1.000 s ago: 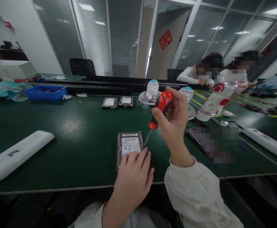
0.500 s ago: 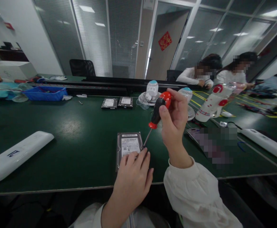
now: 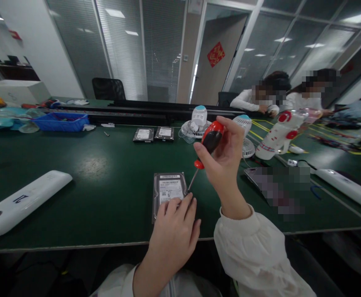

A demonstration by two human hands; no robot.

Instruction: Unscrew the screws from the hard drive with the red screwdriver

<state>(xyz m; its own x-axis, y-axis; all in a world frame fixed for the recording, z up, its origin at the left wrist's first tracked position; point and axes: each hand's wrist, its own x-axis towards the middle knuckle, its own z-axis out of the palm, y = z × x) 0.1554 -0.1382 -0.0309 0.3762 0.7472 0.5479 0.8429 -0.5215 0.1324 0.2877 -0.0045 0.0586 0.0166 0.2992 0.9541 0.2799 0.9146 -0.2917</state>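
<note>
A hard drive (image 3: 170, 187) with a white label lies flat near the table's front edge. My left hand (image 3: 174, 231) is laid over its lower right part, fingers curled and close together, holding it against the table. In my right hand (image 3: 228, 161) is a screwdriver (image 3: 213, 140) with a red and black handle, gripped between thumb and fingers. Its thin shaft slants down to the drive's right edge, beside my left fingertips. Those fingers hide the lower part of the drive, and the exact contact of the tip is hard to see.
Two more hard drives (image 3: 143, 135) lie farther back, near small white fans (image 3: 199, 116). A blue bin (image 3: 62, 121) stands at the back left. White oblong devices (image 3: 28, 202) lie at both sides. A patterned bottle (image 3: 274, 136) stands right; other people (image 3: 257, 97) sit beyond.
The screwdriver handle has turned in my right hand, and the thumb has shifted left along it. My left hand and the hard drive stay in place.
</note>
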